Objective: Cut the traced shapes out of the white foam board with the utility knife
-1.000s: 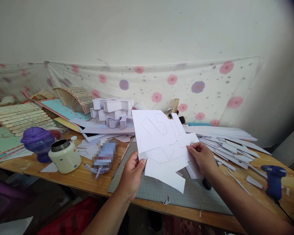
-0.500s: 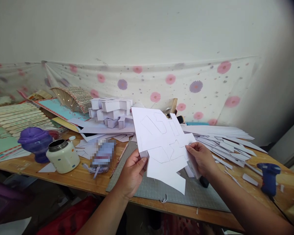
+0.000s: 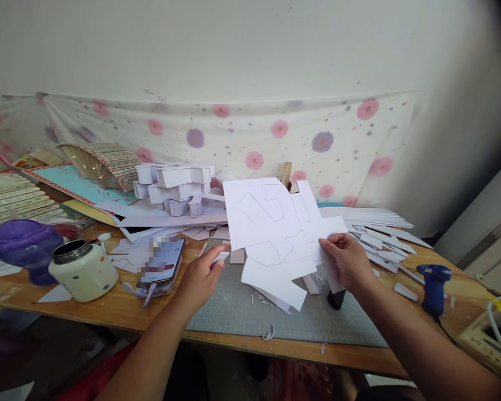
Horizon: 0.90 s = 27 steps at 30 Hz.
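Note:
My right hand (image 3: 345, 260) pinches the right side of a white foam-board sheet (image 3: 271, 214) with cut edges and pencilled outlines of several angular shapes. Another white piece hangs below my right thumb. Left of the sheet and apart from it, my left hand (image 3: 201, 274) is closed, with a small white board piece (image 3: 220, 257) between thumb and index finger. Under the sheet lies a grey-green cutting mat (image 3: 225, 312) bearing thin white offcuts. A black object (image 3: 336, 299), partly hidden, stands just below my right hand.
A stacked white building model (image 3: 175, 186) stands behind. To the left are a phone (image 3: 167, 262), a cream jar (image 3: 83, 273) and a purple cup (image 3: 27, 250). White strips (image 3: 379, 239) and a blue glue gun (image 3: 435, 287) lie right, near a power strip (image 3: 484, 337).
My left hand has let go of the sheet and moved left and away from it, a small white piece in its fingers. The right hand still holds the sheet. The view has shifted right.

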### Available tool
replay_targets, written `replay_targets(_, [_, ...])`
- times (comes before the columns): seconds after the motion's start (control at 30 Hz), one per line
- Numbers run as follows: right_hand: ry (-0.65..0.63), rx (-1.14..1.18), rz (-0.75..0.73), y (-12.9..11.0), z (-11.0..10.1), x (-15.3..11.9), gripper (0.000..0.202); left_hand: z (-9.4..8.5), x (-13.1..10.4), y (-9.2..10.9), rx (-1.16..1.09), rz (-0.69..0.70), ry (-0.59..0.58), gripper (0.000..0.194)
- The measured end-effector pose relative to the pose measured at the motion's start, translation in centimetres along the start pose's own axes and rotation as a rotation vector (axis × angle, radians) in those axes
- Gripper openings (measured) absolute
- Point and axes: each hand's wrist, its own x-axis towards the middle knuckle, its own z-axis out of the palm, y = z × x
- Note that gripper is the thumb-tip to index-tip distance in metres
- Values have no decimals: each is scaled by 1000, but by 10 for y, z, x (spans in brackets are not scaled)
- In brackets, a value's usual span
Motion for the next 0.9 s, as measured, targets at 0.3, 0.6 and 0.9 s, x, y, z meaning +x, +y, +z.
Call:
replay_targets(0.3, [-10,3,-2,-1,9,-6,38,25,-5,-8,-353,-76,-66,39])
replay_targets(0.6, [-61,-21,25,3,19,-11,37,44,-12,13,-648,-161,-74,42])
replay_targets(0.9, [-52,40,-21,-8,20,-12,37,39,-19,25,-649,-118,-68,27])
